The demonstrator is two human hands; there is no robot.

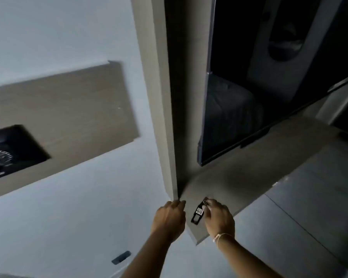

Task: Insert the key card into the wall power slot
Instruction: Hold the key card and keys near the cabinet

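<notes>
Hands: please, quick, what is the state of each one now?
Left hand: fingers curled, nothing visible in it; whether it touches the wall edge cannot be told.
Right hand: closed, holding the black key tag.

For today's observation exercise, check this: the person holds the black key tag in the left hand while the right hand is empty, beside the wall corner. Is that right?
Not quite: the hands are swapped. In the head view the right hand holds the black key tag, and the empty left hand is the one beside the wall corner.
</notes>
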